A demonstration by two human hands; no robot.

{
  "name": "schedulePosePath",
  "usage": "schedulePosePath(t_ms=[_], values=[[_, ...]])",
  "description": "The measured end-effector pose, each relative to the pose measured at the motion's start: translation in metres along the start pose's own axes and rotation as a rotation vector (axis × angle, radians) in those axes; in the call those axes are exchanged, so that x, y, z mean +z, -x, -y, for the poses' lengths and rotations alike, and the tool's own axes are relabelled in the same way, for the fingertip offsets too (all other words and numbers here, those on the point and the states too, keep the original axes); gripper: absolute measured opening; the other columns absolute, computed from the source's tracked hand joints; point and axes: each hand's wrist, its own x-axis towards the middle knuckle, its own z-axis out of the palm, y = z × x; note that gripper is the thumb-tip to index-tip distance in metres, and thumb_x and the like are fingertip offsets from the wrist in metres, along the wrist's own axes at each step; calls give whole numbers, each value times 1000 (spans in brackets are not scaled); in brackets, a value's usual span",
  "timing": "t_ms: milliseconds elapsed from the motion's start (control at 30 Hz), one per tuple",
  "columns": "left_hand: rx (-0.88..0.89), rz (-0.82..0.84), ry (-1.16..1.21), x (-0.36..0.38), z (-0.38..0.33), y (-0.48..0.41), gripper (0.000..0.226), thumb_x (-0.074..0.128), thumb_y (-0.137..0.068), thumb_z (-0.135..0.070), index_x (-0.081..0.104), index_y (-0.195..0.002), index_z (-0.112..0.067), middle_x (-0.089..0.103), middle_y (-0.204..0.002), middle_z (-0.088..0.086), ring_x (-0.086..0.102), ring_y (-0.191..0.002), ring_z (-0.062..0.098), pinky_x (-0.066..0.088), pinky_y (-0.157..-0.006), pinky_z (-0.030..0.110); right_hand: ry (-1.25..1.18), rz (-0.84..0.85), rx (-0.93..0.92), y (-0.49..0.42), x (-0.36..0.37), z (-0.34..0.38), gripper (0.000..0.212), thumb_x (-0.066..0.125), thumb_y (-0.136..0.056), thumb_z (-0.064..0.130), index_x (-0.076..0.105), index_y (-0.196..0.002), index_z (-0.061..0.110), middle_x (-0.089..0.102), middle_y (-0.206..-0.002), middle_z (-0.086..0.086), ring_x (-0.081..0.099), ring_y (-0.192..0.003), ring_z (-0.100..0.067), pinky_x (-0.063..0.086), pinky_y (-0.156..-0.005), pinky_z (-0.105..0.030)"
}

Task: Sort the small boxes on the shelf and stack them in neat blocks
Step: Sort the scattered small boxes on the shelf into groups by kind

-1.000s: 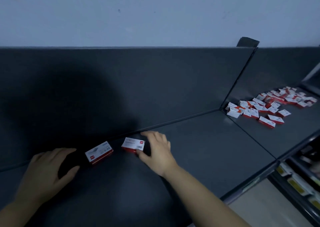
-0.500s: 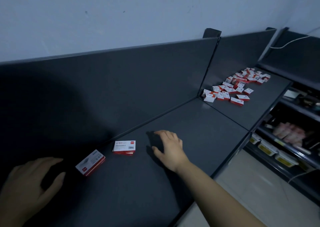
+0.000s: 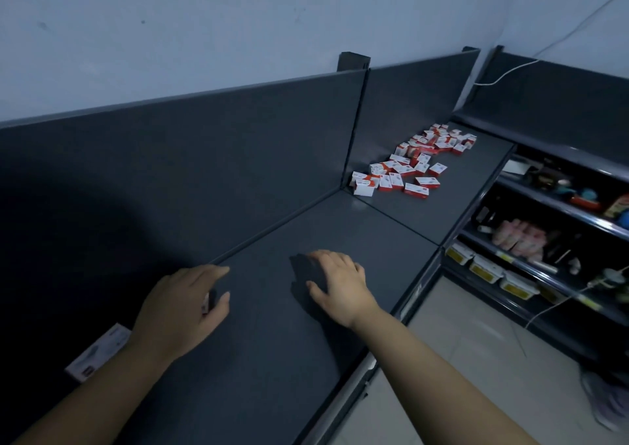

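Your left hand has come forward across the shelf and now lies over the near box, which lay clear of it a moment ago. Only a pale sliver of that box shows between thumb and forefinger, so you cannot tell whether the fingers clamp it or merely rest on it. Your right hand has kept its place at 3 o'clock from the left, palm down on the shelf, fingers relaxed and holding nothing.

A second box lies at 8 o'clock from the left hand, partly hidden by your forearm. The loose pile of boxes sits at 1 o'clock, well apart from both hands. It lies past the seam between shelf sections, tucked into the corner against the back panel. A stretch of dark shelf lies between your right hand and that pile.

The front edge runs from 2 o'clock down to 5 o'clock, near your right wrist. Beyond it at 3 o'clock are lower shelves of goods and the floor.
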Motion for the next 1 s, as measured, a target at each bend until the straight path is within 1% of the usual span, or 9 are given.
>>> schedulePosePath(t_ms=[67,133,300,467,533,733,867,1000], values=[[-7,18,-20,8,-13,-16,53,41,-88,-47,65,-120,-14,68,-115,-2,66,-98,21,53,-80,41,-3,-4,5,-1,-6,-15,52,50,-96,38,34,-145,30,37,-149,10,26,-139,-15,18,-112,-39],[-22,30,-55,16,-30,-35,56,38,-87,-48,64,-123,-15,67,-121,-1,64,-104,21,50,-84,40,0,2,4,-3,-13,-31,53,49,-97,38,33,-146,30,36,-150,10,26,-139,-15,18,-113,-39],[-70,65,-79,39,-80,-84,61,32,-85,-53,60,-128,-19,63,-127,-4,62,-110,19,47,-88,38,0,5,-24,-9,-41,-79,53,49,-97,38,32,-146,31,35,-151,11,24,-140,-13,16,-113,-37],[-79,98,-80,71,-133,-129,67,27,-84,-57,54,-135,-24,57,-135,-9,56,-119,14,43,-97,36,14,-5,-36,-17,-77,-136,52,49,-97,38,32,-146,31,34,-151,12,25,-140,-13,17,-113,-38],[-79,100,-74,85,-153,-146,67,27,-84,-57,53,-136,-24,57,-136,-9,55,-119,14,43,-98,36,23,-5,-36,-17,-91,-160,53,49,-97,38,31,-146,32,34,-152,12,24,-140,-13,17,-114,-38],[-77,100,-57,121,-209,-192,64,28,-82,-54,55,-133,-25,58,-134,-8,58,-115,18,44,-91,38,32,-15,21,-16,-125,-226,54,49,-97,39,31,-147,30,33,-153,11,24,-141,-14,17,-114,-40],[-62,117,-63,139,-234,-221,64,28,-82,-54,54,-133,-25,58,-134,-8,57,-114,18,43,-92,37,16,-5,54,-21,-138,-255,55,49,-97,38,30,-148,29,33,-154,9,24,-142,-16,17,-115,-42],[-40,146,-66,156,-253,-250,58,35,-86,-49,49,-138,-27,54,-139,-9,54,-118,16,40,-96,36,3,-14,82,-31,-145,-281,56,50,-97,38,30,-148,29,34,-153,8,25,-141,-17,17,-116,-44]])
